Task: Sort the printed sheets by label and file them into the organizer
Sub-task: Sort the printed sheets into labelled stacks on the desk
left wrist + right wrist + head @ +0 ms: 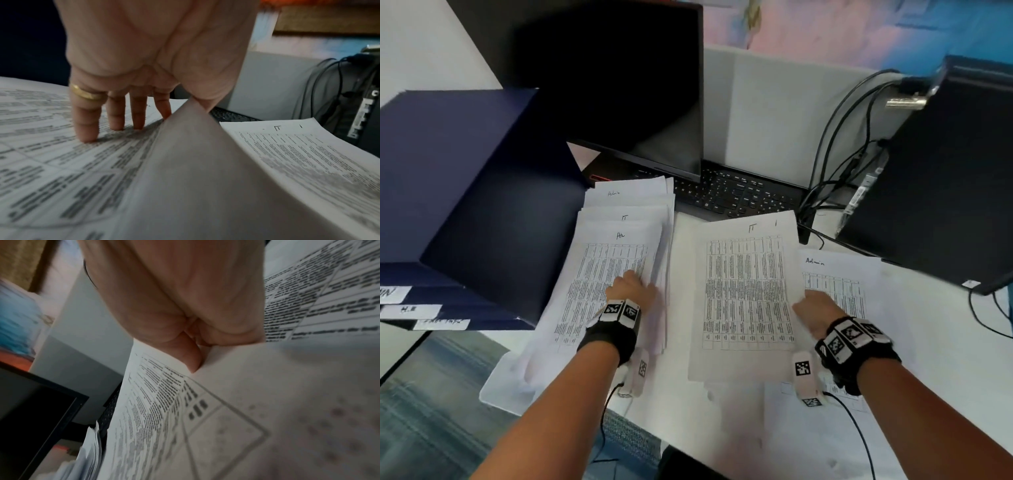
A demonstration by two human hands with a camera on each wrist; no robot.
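A fanned stack of printed sheets (619, 246) lies beside the dark blue organizer (465, 192), whose front carries white labels (410, 310). My left hand (635, 277) rests on the stack's top sheet (51, 162). Its fingers (115, 113) press down straight while the thumb lifts the sheet's right edge into a ridge. My right hand (808, 303) pinches the right edge of a sheet marked IT (746, 291), thumb (191, 360) on top. That IT sheet (308, 154) hangs slightly above the desk. A sheet marked Admin (839, 274) lies under my right hand.
An open laptop (640, 102) with its keyboard (739, 195) stands behind the papers. A black computer case (945, 192) with cables (835, 154) stands at the right. A blank white sheet (681, 274) lies under the IT sheet. The desk's edge runs at the lower left.
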